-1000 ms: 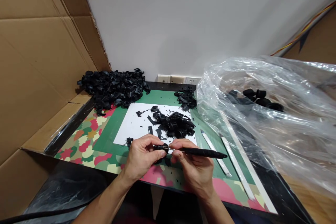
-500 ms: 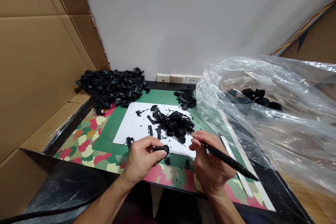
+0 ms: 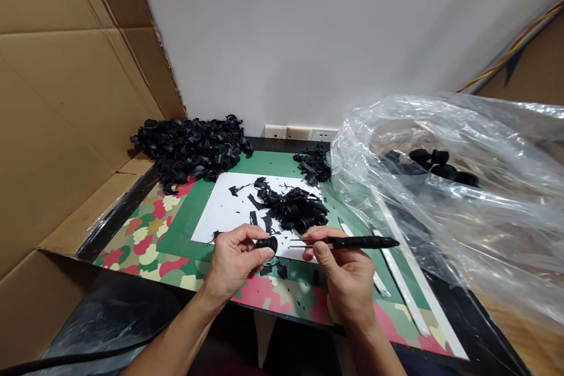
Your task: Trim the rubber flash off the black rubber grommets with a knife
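My left hand (image 3: 233,258) pinches a small round black rubber part (image 3: 267,243) between thumb and fingers, just above the near edge of a white sheet (image 3: 224,211). My right hand (image 3: 343,273) grips a thin black-handled knife (image 3: 352,242) held level, its blade tip pointing left at the part with a small gap between them. Behind both hands a heap of black rubber trimmings (image 3: 295,208) lies on the sheet.
A green cutting mat (image 3: 176,229) lies on a camouflage-patterned surface. A large pile of black scraps (image 3: 189,147) sits at the back left, a smaller one (image 3: 314,165) at the back. A clear plastic bag (image 3: 449,200) with black parts fills the right. Cardboard (image 3: 66,100) walls the left. White strips (image 3: 396,276) lie right of my hands.
My right hand pulled the knife away to the right and tilted it down, then brought it back level with the tip pointing at the part. My left hand kept its hold.
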